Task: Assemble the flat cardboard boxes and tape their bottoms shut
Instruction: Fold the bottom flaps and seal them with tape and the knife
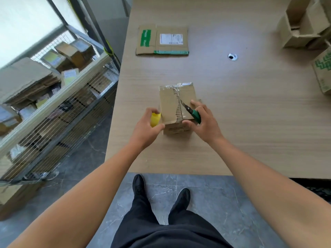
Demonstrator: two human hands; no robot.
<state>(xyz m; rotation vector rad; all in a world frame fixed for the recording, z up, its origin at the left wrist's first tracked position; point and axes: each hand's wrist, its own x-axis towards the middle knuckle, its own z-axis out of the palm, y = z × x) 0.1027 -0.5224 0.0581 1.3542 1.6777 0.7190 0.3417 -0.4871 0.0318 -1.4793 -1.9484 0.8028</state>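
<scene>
Head view: left hand (146, 126) grips a yellow tape roll (155, 119); right hand (204, 120) clutches a green-handled utility knife (191, 111) over the small brown cardboard box (172, 104).

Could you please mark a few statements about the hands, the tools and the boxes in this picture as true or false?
1. The right hand grips a green-handled utility knife. True.
2. The left hand is empty. False: it holds a yellow object.
3. The small brown cardboard box lies flattened. False: it stands assembled on the wooden table, between the two hands.
4. A flattened cardboard box with green tape and a white label lies farther back on the table. True.
5. The wire-mesh cart full of cardboard stands on the person's right. False: it stands on their left, beside the table.
</scene>
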